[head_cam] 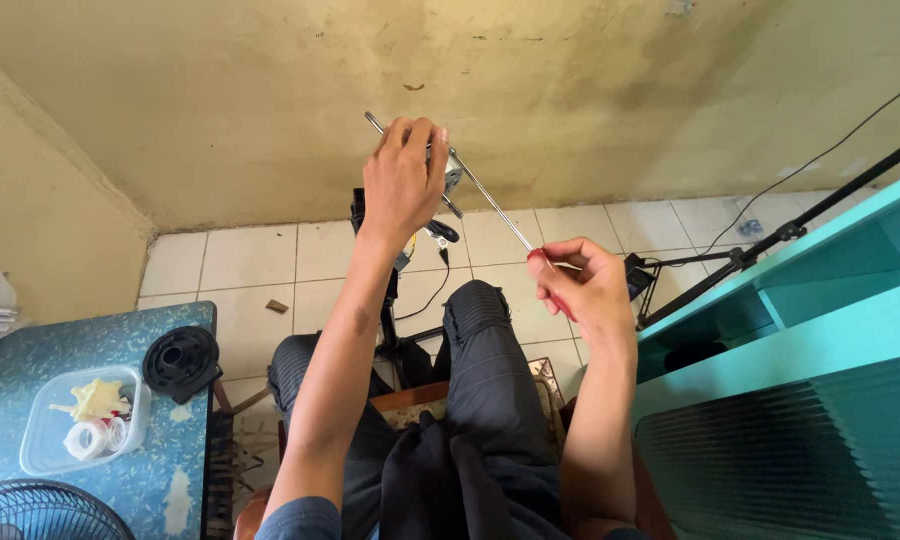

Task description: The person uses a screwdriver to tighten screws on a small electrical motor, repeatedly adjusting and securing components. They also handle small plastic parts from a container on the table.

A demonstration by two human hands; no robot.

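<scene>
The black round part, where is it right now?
In the head view, the black round part sits at lower left on the blue table, beside the clear plastic container.

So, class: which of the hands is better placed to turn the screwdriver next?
The right hand: it grips the red screwdriver handle, while the left hand steadies the small metal part at the shaft's far end.

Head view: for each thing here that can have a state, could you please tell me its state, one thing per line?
left hand: raised, closed around a small metal part
metal part: held up, mostly hidden
thin rod: slanted, running through the part
right hand: gripping a red-handled tool
red-handled tool: held, tip at the rod's lower end
plastic container: open, holding small items
</scene>
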